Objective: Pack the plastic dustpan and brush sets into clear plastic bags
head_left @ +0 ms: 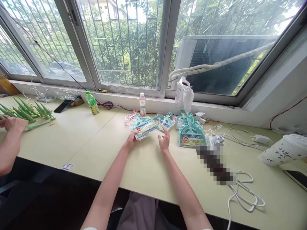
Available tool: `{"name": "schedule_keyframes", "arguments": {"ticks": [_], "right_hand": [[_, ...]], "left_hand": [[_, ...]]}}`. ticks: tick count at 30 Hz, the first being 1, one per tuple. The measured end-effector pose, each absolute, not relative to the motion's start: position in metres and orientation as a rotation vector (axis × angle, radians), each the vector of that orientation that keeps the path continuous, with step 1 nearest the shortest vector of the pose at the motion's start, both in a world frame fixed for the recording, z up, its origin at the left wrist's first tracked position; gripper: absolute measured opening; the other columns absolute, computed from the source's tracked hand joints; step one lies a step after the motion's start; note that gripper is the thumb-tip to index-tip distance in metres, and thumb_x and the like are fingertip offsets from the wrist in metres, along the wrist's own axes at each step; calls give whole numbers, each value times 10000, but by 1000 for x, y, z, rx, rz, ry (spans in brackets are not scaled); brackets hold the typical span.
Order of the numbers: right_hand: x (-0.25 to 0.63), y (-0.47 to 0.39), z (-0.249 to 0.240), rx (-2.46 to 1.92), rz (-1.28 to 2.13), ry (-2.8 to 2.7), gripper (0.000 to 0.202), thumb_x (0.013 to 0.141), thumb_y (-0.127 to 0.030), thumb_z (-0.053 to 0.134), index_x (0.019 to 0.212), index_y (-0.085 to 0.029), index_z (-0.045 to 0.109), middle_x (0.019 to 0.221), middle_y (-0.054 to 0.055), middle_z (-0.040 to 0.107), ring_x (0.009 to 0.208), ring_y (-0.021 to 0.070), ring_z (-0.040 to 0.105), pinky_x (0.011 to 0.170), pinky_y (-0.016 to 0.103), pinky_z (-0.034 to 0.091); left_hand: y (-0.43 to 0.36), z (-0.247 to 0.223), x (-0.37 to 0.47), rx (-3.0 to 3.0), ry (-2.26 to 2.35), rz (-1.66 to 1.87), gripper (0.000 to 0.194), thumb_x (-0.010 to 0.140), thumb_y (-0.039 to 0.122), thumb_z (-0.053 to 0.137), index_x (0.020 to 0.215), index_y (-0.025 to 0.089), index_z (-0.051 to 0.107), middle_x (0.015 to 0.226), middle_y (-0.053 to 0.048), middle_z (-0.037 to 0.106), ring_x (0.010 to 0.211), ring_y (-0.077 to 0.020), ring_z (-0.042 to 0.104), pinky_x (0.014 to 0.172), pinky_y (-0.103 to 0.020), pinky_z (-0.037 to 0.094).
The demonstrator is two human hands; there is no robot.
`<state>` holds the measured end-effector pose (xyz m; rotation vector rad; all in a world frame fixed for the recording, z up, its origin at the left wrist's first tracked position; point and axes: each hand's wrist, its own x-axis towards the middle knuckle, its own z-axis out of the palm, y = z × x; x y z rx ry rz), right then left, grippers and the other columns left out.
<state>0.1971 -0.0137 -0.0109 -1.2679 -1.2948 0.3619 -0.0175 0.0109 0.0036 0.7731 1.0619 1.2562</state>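
A teal dustpan-and-brush set (144,126) in clear plastic wrap is tilted up over the table, its lower left edge gripped by my left hand (130,140). My right hand (164,140) is just right of it, fingers apart, the index fingertip by the loose plastic; whether it touches is unclear. Behind the held set lie a pink set (133,117) and another teal set (165,120), both wrapped. More teal sets (192,131) are stacked to the right.
A co-worker's hand (15,123) is among green stalk-like items (31,110) at far left. Bottles (92,103) (142,104) stand near the window. White cables (248,191), a cup (284,150) and a phone (297,179) lie right.
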Motion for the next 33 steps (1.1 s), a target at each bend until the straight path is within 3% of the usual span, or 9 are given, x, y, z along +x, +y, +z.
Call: {"name": "schedule_keyframes", "arguments": {"ticks": [3, 7, 13, 21, 27, 33], "right_hand": [[195, -13, -11, -1177, 462, -1325, 444, 827, -289, 555, 1270, -282, 569, 1385, 66, 525, 1253, 226, 465, 859, 348, 527], [198, -11, -12, -1182, 479, -1290, 306, 857, -422, 558, 1055, -241, 705, 1295, 91, 586, 1206, 242, 488, 834, 358, 531], [199, -9, -9, -1117, 450, -1217, 277, 855, -444, 576, 874, -225, 744, 1140, 89, 673, 1108, 234, 561, 783, 340, 523], [196, -8, -11, -1235, 249, -1209, 335, 884, -476, 525, 873, -218, 739, 985, 88, 667, 965, 222, 547, 707, 318, 495], [197, -11, -14, -1393, 213, -1112, 353, 879, -488, 504, 875, -225, 739, 1180, 95, 595, 1005, 235, 504, 745, 337, 468], [197, -6, -19, -1298, 443, -1056, 351, 860, -474, 503, 904, -198, 715, 1197, 102, 602, 968, 216, 592, 749, 323, 482]], "left_hand": [[6, 6, -17, 823, 1019, 1132, 245, 797, 154, 494, 1037, 127, 455, 681, -20, 644, 403, -104, 524, 385, -222, 465], [0, 9, -20, 944, 963, 1012, 235, 817, 206, 450, 1033, 113, 467, 663, -59, 670, 346, -82, 450, 338, -192, 364], [-4, 14, -22, 1001, 1001, 934, 217, 805, 242, 474, 975, 111, 510, 672, -76, 685, 334, -56, 398, 331, -177, 301], [-3, 11, -19, 1112, 928, 870, 229, 818, 267, 488, 975, 103, 514, 662, -83, 690, 327, -50, 376, 338, -184, 290], [-6, 13, -12, 1189, 825, 774, 344, 827, 273, 520, 1118, 111, 432, 692, -66, 707, 343, -79, 452, 361, -194, 360], [-9, 16, -12, 1215, 829, 713, 455, 849, 275, 514, 1249, 105, 378, 697, -77, 709, 391, -118, 553, 394, -205, 418]]}}
